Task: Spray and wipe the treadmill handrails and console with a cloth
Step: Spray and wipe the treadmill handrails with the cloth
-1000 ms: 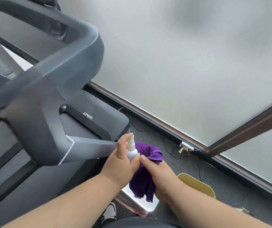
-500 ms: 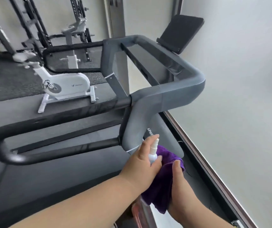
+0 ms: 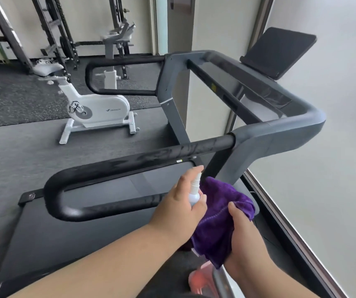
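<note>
My left hand (image 3: 180, 204) grips a small white spray bottle (image 3: 194, 191), index finger on its nozzle, pointed at the purple cloth (image 3: 220, 214). My right hand (image 3: 242, 235) holds that cloth bunched up, right beside the bottle. Both hands hover just below the near black handrail loop (image 3: 116, 168) of the treadmill. The grey console frame (image 3: 280, 130) bends around on the right, with a dark tablet-like screen (image 3: 279, 50) at its far end. A second black handrail (image 3: 119, 61) shows on the far side.
The treadmill belt (image 3: 76, 222) lies under the near rail. A white exercise bike (image 3: 95, 108) stands to the left on dark rubber flooring, weight racks (image 3: 50, 29) behind it. A frosted glass wall (image 3: 334, 168) runs along the right. A pink object (image 3: 200, 282) sits near my feet.
The view swung left and up from the glass wall and treadmill base to the handrails and gym floor. Both hands kept the bottle and the cloth together.
</note>
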Demonstrator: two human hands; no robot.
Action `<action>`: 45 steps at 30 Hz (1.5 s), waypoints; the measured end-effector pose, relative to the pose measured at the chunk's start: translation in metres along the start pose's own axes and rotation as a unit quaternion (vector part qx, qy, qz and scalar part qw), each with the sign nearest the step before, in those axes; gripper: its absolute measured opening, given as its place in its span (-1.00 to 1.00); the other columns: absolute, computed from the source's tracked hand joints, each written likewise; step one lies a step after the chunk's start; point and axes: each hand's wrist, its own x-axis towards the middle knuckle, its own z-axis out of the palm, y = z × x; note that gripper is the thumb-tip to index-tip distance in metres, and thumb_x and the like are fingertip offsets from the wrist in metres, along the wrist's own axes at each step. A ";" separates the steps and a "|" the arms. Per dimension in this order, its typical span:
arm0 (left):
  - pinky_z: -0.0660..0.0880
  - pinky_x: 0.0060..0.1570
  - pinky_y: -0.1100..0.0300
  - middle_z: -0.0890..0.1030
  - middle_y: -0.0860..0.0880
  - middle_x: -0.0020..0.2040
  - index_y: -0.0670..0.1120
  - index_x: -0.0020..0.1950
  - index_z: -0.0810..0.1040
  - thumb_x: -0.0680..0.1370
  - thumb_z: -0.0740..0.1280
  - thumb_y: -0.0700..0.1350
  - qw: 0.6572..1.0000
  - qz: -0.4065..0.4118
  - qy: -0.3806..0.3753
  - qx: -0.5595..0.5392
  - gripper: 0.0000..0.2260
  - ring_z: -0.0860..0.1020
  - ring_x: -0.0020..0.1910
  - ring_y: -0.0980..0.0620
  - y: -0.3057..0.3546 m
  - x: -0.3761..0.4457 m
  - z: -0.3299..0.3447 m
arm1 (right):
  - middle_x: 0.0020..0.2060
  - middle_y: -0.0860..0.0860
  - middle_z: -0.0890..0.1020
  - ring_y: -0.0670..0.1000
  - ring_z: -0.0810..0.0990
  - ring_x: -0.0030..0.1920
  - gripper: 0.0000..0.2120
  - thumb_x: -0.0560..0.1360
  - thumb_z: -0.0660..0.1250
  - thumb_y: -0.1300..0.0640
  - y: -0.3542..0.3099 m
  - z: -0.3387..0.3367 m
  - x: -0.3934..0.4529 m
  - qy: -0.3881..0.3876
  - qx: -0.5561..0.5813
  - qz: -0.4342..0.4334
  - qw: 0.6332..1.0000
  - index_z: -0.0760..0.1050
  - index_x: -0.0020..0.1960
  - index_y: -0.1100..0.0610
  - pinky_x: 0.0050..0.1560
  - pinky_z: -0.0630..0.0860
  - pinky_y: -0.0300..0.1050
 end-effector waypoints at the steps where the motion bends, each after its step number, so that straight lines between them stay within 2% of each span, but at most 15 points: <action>1: 0.54 0.03 0.11 0.56 0.11 0.08 0.44 0.31 0.14 0.54 0.32 0.02 1.000 -0.001 -0.004 -0.003 -0.48 0.56 -0.05 0.11 -0.008 0.003 -0.011 | -0.04 0.13 0.72 0.14 0.71 -0.03 -0.73 0.63 0.18 0.03 0.004 0.012 -0.002 0.016 0.002 -0.029 0.999 0.49 0.25 0.09 -0.16 0.65 0.06; 5: 0.53 -0.05 0.13 0.55 0.08 -0.01 0.41 0.26 0.14 0.55 0.32 -0.01 0.998 0.021 -0.054 -0.006 -0.51 0.54 -0.11 0.12 -0.032 0.015 -0.046 | -0.13 -0.08 0.71 -0.01 0.70 -0.14 -0.88 0.61 0.23 -0.08 0.006 0.056 -0.006 0.208 -0.108 -0.179 0.956 0.52 0.06 -0.26 -0.15 0.59 0.01; 8: 0.54 -0.05 0.08 0.56 0.08 -0.02 0.42 0.26 0.13 0.54 0.32 -0.01 0.997 0.033 -0.071 -0.023 -0.51 0.55 -0.12 0.08 -0.036 0.022 -0.062 | -0.12 -0.10 0.68 -0.03 0.64 -0.09 -0.88 0.58 0.22 -0.14 -0.015 0.074 -0.001 0.304 -0.161 -0.270 0.899 0.47 0.10 -0.27 -0.14 0.51 -0.07; 11: 0.53 -0.16 0.12 0.57 0.08 -0.03 0.46 0.23 0.14 0.52 0.28 0.04 0.995 0.038 -0.080 -0.049 -0.54 0.53 -0.24 0.09 -0.033 0.028 -0.064 | 0.32 0.01 0.53 0.13 0.54 0.26 -0.64 0.53 0.23 -0.06 -0.041 0.079 0.017 0.218 -0.278 -0.451 0.820 0.35 0.28 -0.35 0.19 0.52 0.16; 13: 0.51 -0.22 0.15 0.57 0.09 -0.04 0.51 0.21 0.14 0.48 0.26 0.07 0.994 0.040 -0.084 -0.061 -0.54 0.50 -0.32 0.10 -0.031 0.033 -0.061 | 0.52 0.03 0.29 0.12 0.29 0.50 -0.50 0.51 0.29 0.06 -0.057 0.073 0.042 0.128 -0.396 -0.522 0.744 0.31 0.37 -0.30 0.47 0.28 0.11; 15: 0.51 -0.16 0.17 0.58 0.11 -0.05 0.53 0.21 0.13 0.51 0.30 0.02 0.994 0.051 -0.073 -0.061 -0.49 0.53 -0.24 0.10 -0.032 0.039 -0.056 | 0.57 0.09 0.16 0.12 0.10 0.57 -0.37 0.45 0.39 0.11 -0.072 0.071 0.071 0.051 -0.552 -0.518 0.651 0.28 0.45 -0.19 0.54 0.13 0.07; 17: 0.50 -0.12 0.22 0.57 0.13 -0.07 0.56 0.21 0.11 0.52 0.35 -0.06 0.995 0.062 -0.054 -0.055 -0.40 0.55 -0.16 0.11 -0.033 0.045 -0.052 | 0.56 0.11 0.19 0.19 0.06 0.58 -0.33 0.43 0.44 -0.03 -0.079 0.072 0.096 0.022 -0.714 -0.472 0.517 0.26 0.48 -0.17 0.51 0.06 0.31; 19: 0.48 -0.13 0.27 0.56 0.14 -0.08 0.57 0.21 0.11 0.52 0.36 -0.08 0.997 0.058 -0.036 -0.046 -0.37 0.55 -0.14 0.11 -0.034 0.049 -0.049 | 0.54 0.07 0.24 0.21 0.04 0.57 -0.31 0.42 0.38 -0.19 -0.079 0.071 0.109 0.022 -0.790 -0.422 0.445 0.23 0.49 -0.19 0.48 -0.03 0.42; 22: 0.46 -0.12 0.32 0.55 0.19 -0.05 0.57 0.21 0.12 0.51 0.35 -0.07 0.998 0.035 -0.009 -0.044 -0.38 0.55 -0.11 0.12 -0.031 0.048 -0.048 | 0.56 0.06 0.18 0.18 -0.04 0.59 -0.24 0.40 0.29 -0.29 -0.078 0.062 0.108 -0.008 -0.794 -0.420 0.439 0.16 0.54 -0.17 0.51 -0.13 0.36; 28: 0.42 -0.07 0.43 0.51 0.22 0.01 0.55 0.23 0.12 0.50 0.34 -0.06 0.999 0.017 0.035 -0.021 -0.39 0.54 -0.02 0.12 -0.023 0.046 -0.038 | 0.61 0.00 -0.05 0.10 -0.23 0.59 0.03 0.29 0.06 -0.66 -0.105 0.051 0.099 -0.121 -0.840 -0.364 0.383 -0.12 0.59 -0.21 0.51 -0.19 0.35; 30: 0.43 -0.10 0.42 0.53 0.20 0.00 0.54 0.23 0.14 0.49 0.33 -0.02 0.998 0.003 0.052 -0.023 -0.43 0.55 -0.04 0.10 -0.020 0.044 -0.035 | 0.60 -0.01 0.03 0.08 -0.14 0.60 0.00 0.27 -0.09 -0.70 -0.126 0.058 0.096 -0.148 -0.841 -0.351 0.383 -0.05 0.59 -0.23 0.50 -0.19 0.34; 33: 0.44 -0.15 0.40 0.54 0.20 -0.02 0.58 0.20 0.13 0.47 0.31 0.02 0.997 -0.017 0.074 -0.023 -0.44 0.55 -0.07 0.10 -0.014 0.040 -0.031 | 0.56 -0.04 0.20 0.07 0.01 0.59 -0.15 0.37 -0.16 -0.61 -0.133 0.073 0.101 -0.136 -0.814 -0.359 0.435 0.11 0.54 -0.23 0.52 -0.14 0.30; 37: 0.44 -0.12 0.39 0.55 0.18 -0.03 0.56 0.22 0.14 0.47 0.31 0.01 0.995 -0.023 0.096 -0.012 -0.44 0.56 -0.08 0.10 -0.013 0.036 -0.029 | 0.36 0.01 0.46 0.20 0.27 0.47 -0.21 0.42 0.02 -0.55 -0.095 0.081 0.117 -0.074 -0.832 -0.395 0.383 0.32 0.46 -0.08 0.46 0.03 0.38; 41: 0.44 -0.08 0.39 0.56 0.16 -0.03 0.52 0.24 0.17 0.49 0.33 0.02 0.992 -0.026 0.123 -0.007 -0.47 0.57 -0.07 0.09 -0.017 0.031 -0.030 | 0.25 0.02 0.52 0.20 0.39 0.36 -0.23 0.43 0.06 -0.53 -0.085 0.084 0.125 -0.047 -0.814 -0.437 0.380 0.39 0.42 -0.03 0.42 0.12 0.38; 45: 0.48 -0.05 0.32 0.56 0.13 -0.05 0.48 0.28 0.19 0.44 0.28 0.11 0.990 -0.008 0.142 -0.008 -0.50 0.58 -0.07 0.06 -0.017 0.028 -0.028 | 0.24 0.02 0.54 0.18 0.45 0.28 -0.31 0.47 0.06 -0.42 -0.066 0.104 0.119 -0.090 -0.794 -0.466 0.379 0.37 0.44 -0.02 0.36 0.19 0.36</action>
